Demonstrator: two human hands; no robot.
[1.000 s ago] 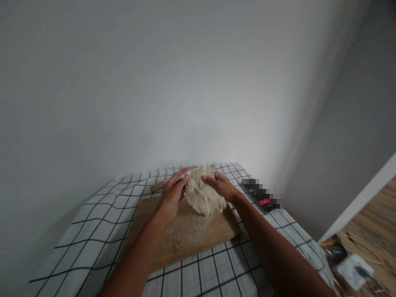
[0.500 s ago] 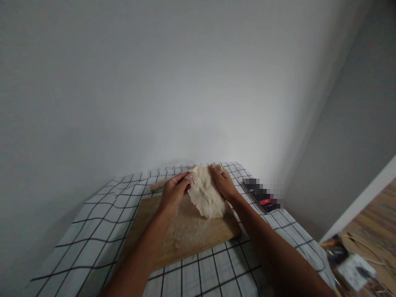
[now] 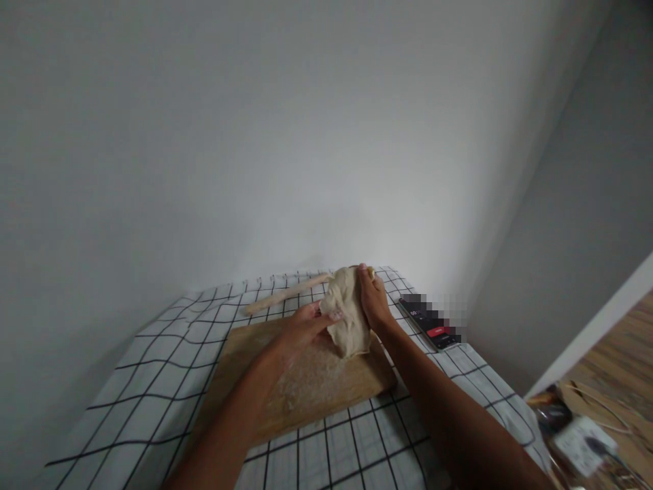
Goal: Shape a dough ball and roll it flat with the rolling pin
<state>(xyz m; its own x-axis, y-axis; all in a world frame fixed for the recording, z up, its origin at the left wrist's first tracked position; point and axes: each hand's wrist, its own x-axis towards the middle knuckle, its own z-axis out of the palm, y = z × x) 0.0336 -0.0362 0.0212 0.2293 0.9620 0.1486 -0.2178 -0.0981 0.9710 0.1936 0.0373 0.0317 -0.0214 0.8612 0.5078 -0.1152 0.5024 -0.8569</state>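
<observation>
- Dough: is grasped by left hand and right hand above floured board; long axis directed top to bottom in view.
- Checked cloth: is spread beneath board; bordered by pale wall.

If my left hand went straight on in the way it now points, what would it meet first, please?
The dough, which the left hand is touching. Beyond it, the right hand seems to lie roughly in line, though depth is unclear.
</observation>
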